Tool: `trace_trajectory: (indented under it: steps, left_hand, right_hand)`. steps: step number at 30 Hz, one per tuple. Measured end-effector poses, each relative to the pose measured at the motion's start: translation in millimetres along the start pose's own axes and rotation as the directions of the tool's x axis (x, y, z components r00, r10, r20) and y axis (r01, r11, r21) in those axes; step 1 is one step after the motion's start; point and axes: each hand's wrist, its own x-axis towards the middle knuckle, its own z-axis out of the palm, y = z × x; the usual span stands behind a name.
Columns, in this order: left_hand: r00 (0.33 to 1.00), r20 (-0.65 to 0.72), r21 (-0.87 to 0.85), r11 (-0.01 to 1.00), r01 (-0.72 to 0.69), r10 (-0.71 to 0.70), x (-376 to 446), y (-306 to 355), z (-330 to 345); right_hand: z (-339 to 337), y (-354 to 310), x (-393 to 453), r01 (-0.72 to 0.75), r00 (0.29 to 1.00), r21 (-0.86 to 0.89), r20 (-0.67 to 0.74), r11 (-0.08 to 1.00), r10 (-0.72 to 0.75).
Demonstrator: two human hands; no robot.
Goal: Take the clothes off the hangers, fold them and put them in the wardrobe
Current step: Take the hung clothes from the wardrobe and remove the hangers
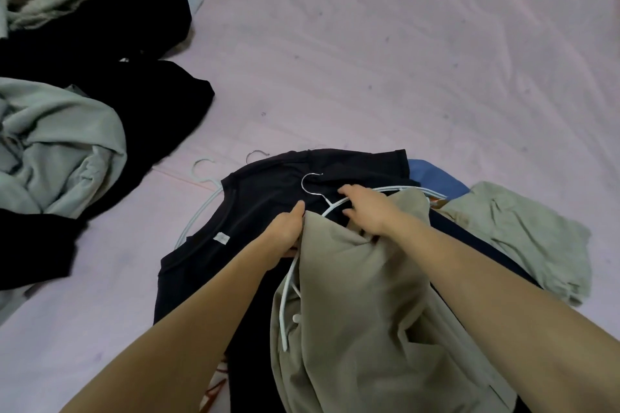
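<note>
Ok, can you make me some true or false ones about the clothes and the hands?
1. Both hands are on the beige garment. True: the left hand grips its edge and the right hand is at its top by the white hanger.
2. The beige garment lies over a black shirt. True.
3. The sheet is bright yellow. False: it is pale pink.
4. The black shirt is folded into a neat square. False: it lies spread out.
5. A metal hook shows near the right hand. True.

Shirt [352, 312] on hanger [335, 204], atop tee [255, 211].
</note>
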Motion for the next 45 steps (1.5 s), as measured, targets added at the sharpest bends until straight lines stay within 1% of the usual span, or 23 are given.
trace_trajectory:
  steps: [2,4,7,8,11,12,14,17,19,21,23,24,26,27,28,31,34,35,36,38,40,42,45]
  left_hand:
    - [1.0,0.012,-0.03,0.999,-0.014,0.014,-3.2,9.2,-0.1]
    - [0.992,0.029,0.001,0.992,-0.124,0.124,-12.7,22.3,-1.0]
    - [0.956,0.034,0.108,0.95,-0.294,0.292,-40.0,49.5,-11.6]
    - [0.922,0.038,0.205,0.9,-0.385,0.386,-46.6,56.6,-17.6]
    - [0.767,0.101,0.427,0.668,-0.609,0.634,-89.2,92.3,-38.5]
    - [0.713,0.142,0.493,0.576,-0.652,0.687,-117.2,107.1,-46.7]
    - [0.665,0.197,0.528,0.493,-0.691,0.72,-141.5,125.5,-55.5]
    - [0.584,0.247,0.507,0.411,-0.758,0.773,-225.7,147.8,-74.6]
    - [0.536,0.248,0.441,0.398,-0.804,0.807,-273.1,156.0,-86.0]
    - [0.507,0.247,0.41,0.385,-0.827,0.826,-322.5,154.0,-96.2]
    - [0.455,0.245,0.449,0.316,-0.836,0.856,-354.0,153.2,-100.9]
    - [0.411,0.238,0.469,0.266,-0.842,0.88,-374.2,153.5,-105.2]
    - [0.322,0.204,0.458,0.2,-0.866,0.925,-411.8,161.0,-117.1]
    - [0.297,0.192,0.454,0.184,-0.872,0.935,-433.2,163.6,-127.1]
    - [0.299,0.177,0.45,0.193,-0.872,0.938,-445.3,167.5,-134.5]
    - [0.266,0.093,0.498,0.187,-0.847,0.96,-484.4,153.3,-169.4]
    - [0.267,-0.007,0.423,0.245,-0.873,0.964,-510.4,140.0,-194.4]
    - [0.285,-0.031,0.348,0.277,-0.896,0.958,-521.1,136.5,-203.3]
    - [0.3,-0.041,0.262,0.3,-0.917,0.953,-531.1,133.1,-213.6]
    - [0.317,-0.043,0.096,0.32,-0.942,0.947,-548.2,125.8,-234.3]
    - [0.327,-0.039,0.011,0.328,-0.945,0.944,-556.5,125.4,-241.5]
    - [0.34,-0.064,-0.018,0.339,-0.94,0.938,-562.1,121.5,-251.5]
    - [0.366,-0.131,-0.04,0.364,-0.931,0.921,-561.3,113.6,-276.2]
  right_hand:
    - [-9.4,-1.8,6.0,0.042,0.996,-0.092,-0.073,0.995,-0.049]
    - [-31.3,-2.1,-0.4,0.094,0.962,-0.111,-0.246,0.989,-0.119]
    - [-67.3,-3.9,-25.7,0.139,0.957,0.196,-0.278,0.971,-0.081]
    - [-75.2,-6.4,-33.2,0.121,0.963,0.27,-0.265,0.955,-0.048]
    - [-112.9,-25.8,-69.7,0.138,0.93,0.282,-0.367,0.949,-0.027]
    - [-133.2,-40.5,-92.7,0.148,0.904,0.278,-0.428,0.949,-0.015]
    - [-151.0,-53.4,-106.4,0.188,0.867,0.277,-0.498,0.942,-0.026]
    - [-201.7,-91.9,-165.8,0.268,0.784,0.283,-0.619,0.921,-0.037]
    - [-232.0,-117.2,-203.2,0.322,0.692,0.243,-0.72,0.915,-0.052]
    - [-251.0,-145.8,-243.8,0.317,0.631,0.195,-0.774,0.928,-0.053]
    - [-263.4,-168.0,-270.0,0.282,0.609,0.143,-0.791,0.949,-0.062]
    - [-270.8,-179.8,-285.0,0.29,0.569,0.127,-0.82,0.949,-0.065]
    - [-286.9,-204.8,-307.3,0.326,0.425,0.113,-0.904,0.939,-0.039]
    - [-293.3,-221.6,-318.9,0.34,0.356,0.092,-0.934,0.936,-0.038]
    - [-299.2,-232.7,-323.5,0.339,0.336,0.087,-0.941,0.937,-0.035]
    - [-292.7,-277.0,-337.7,0.272,0.367,0.162,-0.929,0.949,0.054]
    - [-271.1,-313.3,-347.9,0.291,0.278,0.341,-0.924,0.894,0.262]
    - [-262.1,-329.9,-351.7,0.321,0.287,0.358,-0.919,0.877,0.27]
    - [-253.5,-349.2,-355.8,0.363,0.331,0.357,-0.913,0.861,0.239]
    - [-237.4,-392.1,-362.4,0.466,0.478,0.338,-0.874,0.818,0.088]
    - [-224.7,-421.3,-360.8,0.512,0.586,0.306,-0.808,0.803,-0.066]
    - [-212.0,-454.2,-353.7,0.501,0.593,0.22,-0.791,0.837,-0.148]
    - [-195.3,-493.1,-339.4,0.492,0.529,0.185,-0.84,0.851,-0.123]
